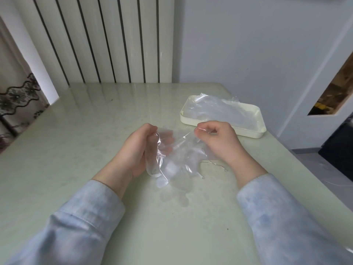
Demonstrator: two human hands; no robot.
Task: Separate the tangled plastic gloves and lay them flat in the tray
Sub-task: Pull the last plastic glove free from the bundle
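A clump of clear plastic gloves [172, 161] hangs between my hands just above the pale green table [76, 150]. My left hand [137, 148] grips the left side of the clump, fingers curled round the film. My right hand [219, 138] pinches an edge of the plastic at its upper right between thumb and fingertips. The glove fingers dangle down toward the tabletop. A cream tray [246, 131] sits at the back right, just beyond my right hand, and holds clear gloves [219, 109] lying fairly flat, with one edge sticking up over the far rim.
A white ribbed radiator [107, 39] and a grey wall stand behind the table. The table's right edge runs close past the tray. A patterned curtain [19, 100] hangs at the far left. My blue sleeves fill the foreground.
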